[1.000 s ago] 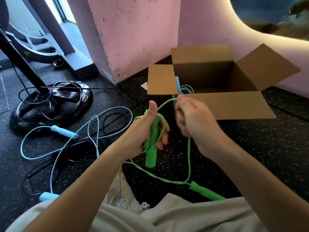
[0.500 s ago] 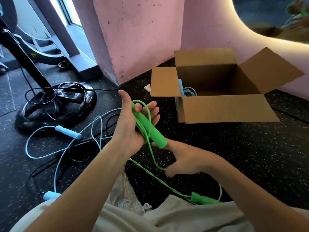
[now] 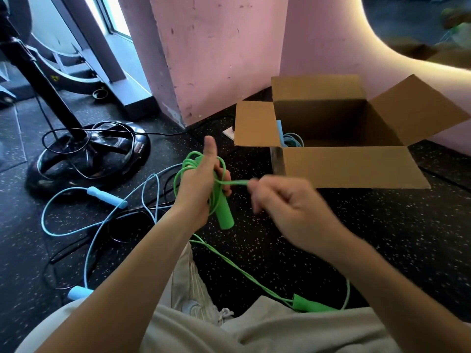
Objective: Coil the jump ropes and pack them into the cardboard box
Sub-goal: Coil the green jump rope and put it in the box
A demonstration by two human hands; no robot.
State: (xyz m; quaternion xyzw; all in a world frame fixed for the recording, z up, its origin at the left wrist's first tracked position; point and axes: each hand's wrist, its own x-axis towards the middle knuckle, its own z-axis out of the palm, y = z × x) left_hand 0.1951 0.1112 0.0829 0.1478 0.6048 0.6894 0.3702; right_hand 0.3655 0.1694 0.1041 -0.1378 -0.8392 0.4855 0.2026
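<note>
My left hand [image 3: 197,189] grips one handle of the green jump rope [image 3: 224,212], with several loops of green cord wound around the hand. My right hand [image 3: 288,205], slightly blurred, pinches the green cord just right of the left hand. The rope's other green handle [image 3: 309,304] lies on the floor by my knee. The open cardboard box [image 3: 344,166] stands on the floor beyond my hands, with a coiled blue rope [image 3: 290,138] inside. A light blue jump rope [image 3: 107,198] and a black rope [image 3: 122,226] lie tangled on the floor to the left.
A black round stand base [image 3: 89,159] with a pole and black cable sits at the left. A pink wall corner [image 3: 216,59] rises behind the box. My white shoe [image 3: 193,289] and pale trousers are at the bottom.
My right hand has come up from below the green handle and now pulls the cord across to the right. My left hand has closed on the handle, with more loops around it.
</note>
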